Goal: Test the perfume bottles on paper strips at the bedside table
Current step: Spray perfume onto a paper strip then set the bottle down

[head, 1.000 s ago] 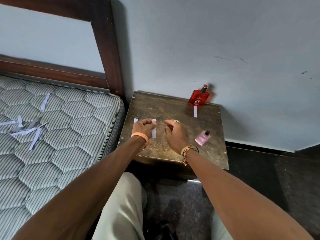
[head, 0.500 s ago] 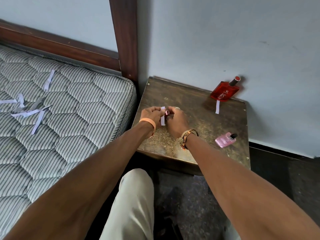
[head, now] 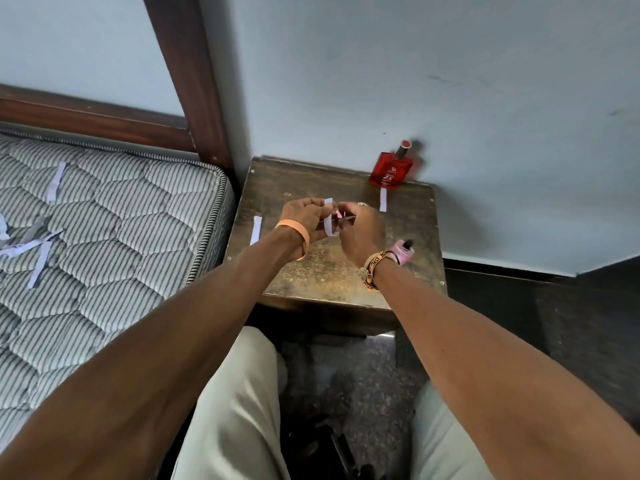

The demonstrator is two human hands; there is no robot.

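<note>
Over the middle of the table (head: 311, 271), the left hand (head: 300, 216) pinches a white paper strip (head: 329, 220) upright between thumb and fingers, probably so that its flat face is turned toward the other hand. The right hand (head: 362, 230) is closed around something small and pink-and-dark held right against the strip; it is too small to say whether this is a vial or an applicator, but the pose suggests scent being put onto the paper.

The red perfume bottle (head: 390, 169) stands at the table's far right corner against the wall, with a second strip (head: 382, 199) lying just in front of it, seemingly paired with it. The pink perfume bottle (head: 403, 250) lies near the right edge, partly behind the right wrist. A third strip (head: 256, 230) rests by the left edge, perhaps awaiting its turn. Spare strips (head: 34, 244) are scattered on the bed's mattress (head: 121, 237).
</note>
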